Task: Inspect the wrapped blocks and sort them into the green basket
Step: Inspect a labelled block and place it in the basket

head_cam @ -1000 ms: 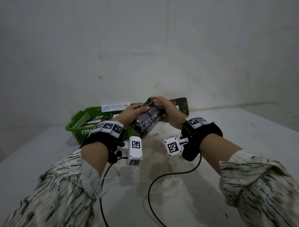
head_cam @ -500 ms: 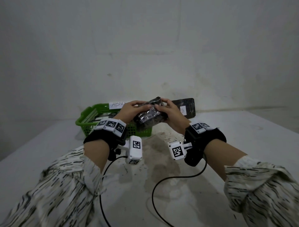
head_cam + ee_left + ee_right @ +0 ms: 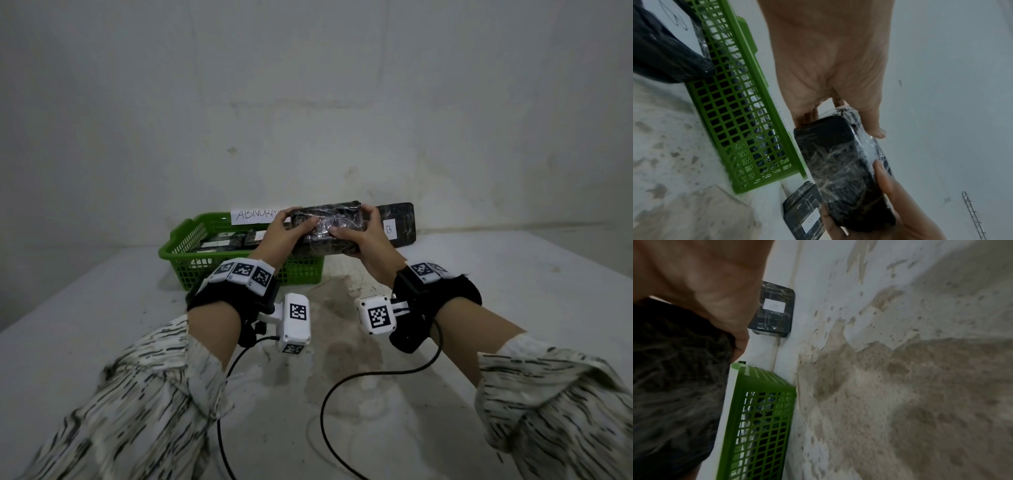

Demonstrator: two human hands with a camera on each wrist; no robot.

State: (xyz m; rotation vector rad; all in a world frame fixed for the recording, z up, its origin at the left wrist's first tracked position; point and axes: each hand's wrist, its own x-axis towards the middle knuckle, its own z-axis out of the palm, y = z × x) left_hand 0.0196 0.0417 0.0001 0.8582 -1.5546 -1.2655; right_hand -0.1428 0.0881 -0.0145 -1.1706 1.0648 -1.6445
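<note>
Held up between both hands: a dark wrapped block [image 3: 325,226], lengthwise and roughly level, clear film crinkled all over it. Left hand [image 3: 281,236] clamped on the left end, thumb laid across the near face, fingers curled over the far side. Right hand [image 3: 368,236] clamped on the right end, thumb on the near face, fingers wrapped up over the top corner. Both grips closed on that block, no slack seen. Block carried in the air, above and just in front of the green basket [image 3: 191,236], over its right part.

Basket parked on the pale stained surface [image 3: 102,308] against the wall, several more wrapped blocks [image 3: 229,241] lying flat inside. White paper label [image 3: 255,216] stuck up at the basket's back rim, hand-lettered, partly covered by the left hand. Another wrapped block [image 3: 400,222] stood on edge against the wall, just right of the basket, with a small white tag marked B. From the left wrist view, the held block's rounded end seen close, film stretched tight.
</note>
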